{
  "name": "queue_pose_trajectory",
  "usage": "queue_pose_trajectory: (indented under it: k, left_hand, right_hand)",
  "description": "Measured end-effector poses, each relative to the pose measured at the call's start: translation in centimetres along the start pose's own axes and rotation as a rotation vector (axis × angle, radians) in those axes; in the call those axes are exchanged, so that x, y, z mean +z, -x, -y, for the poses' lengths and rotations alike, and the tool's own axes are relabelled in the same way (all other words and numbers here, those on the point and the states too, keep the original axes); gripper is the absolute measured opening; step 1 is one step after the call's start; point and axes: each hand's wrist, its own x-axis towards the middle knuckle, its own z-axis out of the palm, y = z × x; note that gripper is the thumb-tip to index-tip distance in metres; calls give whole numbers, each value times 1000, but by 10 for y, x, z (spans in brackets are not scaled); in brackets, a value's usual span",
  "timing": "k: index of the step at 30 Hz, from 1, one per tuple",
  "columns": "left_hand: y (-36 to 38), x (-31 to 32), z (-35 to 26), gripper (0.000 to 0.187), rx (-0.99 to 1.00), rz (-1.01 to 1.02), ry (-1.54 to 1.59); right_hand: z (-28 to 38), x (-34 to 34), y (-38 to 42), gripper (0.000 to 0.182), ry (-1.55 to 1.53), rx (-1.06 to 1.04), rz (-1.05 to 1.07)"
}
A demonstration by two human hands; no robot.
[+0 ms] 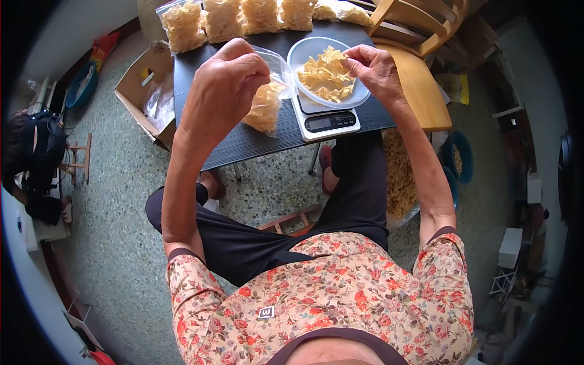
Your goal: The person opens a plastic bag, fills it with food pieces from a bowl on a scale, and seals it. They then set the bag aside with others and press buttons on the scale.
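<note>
Pale yellow crisps [326, 74] are lying heaped in a clear bowl [302, 53], which is sitting on a white digital scale [328, 122] on the dark surface [243, 143]. Left hand [222, 91] is closing its fingers around the mouth of a clear plastic bag [266, 104]; the bag is hanging below the hand, partly filled with the same crisps, just left of the bowl. Right hand [376, 69] is reaching over the bowl's right rim, thumb and fingertips pinching a crisp at the top of the heap. Filled bags [237, 19] are standing in a row along the far edge of the surface. Wooden chair [420, 55] is standing at the right, a cardboard box [146, 91] on the floor at the left. Large sack of crisps [400, 176] is resting beside the person's right leg.
</note>
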Motion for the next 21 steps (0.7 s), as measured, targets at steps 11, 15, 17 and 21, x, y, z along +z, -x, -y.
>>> queue_pose_trajectory:
  k: [11, 15, 17, 21]
  left_hand:
    - [2, 2, 4, 7, 28, -48, 23]
    - [3, -3, 3, 7, 38, -40, 42]
    - [3, -7, 2, 7, 50, -34, 31]
    - [4, -11, 3, 6, 102, -27, -20]
  right_hand:
    - [78, 20, -4, 26, -773, 86, 69]
    - [101, 52, -4, 22, -599, 38, 136]
    - [103, 60, -5, 17, -398, -32, 140]
    - [97, 65, -11, 11, -49, -328, 85]
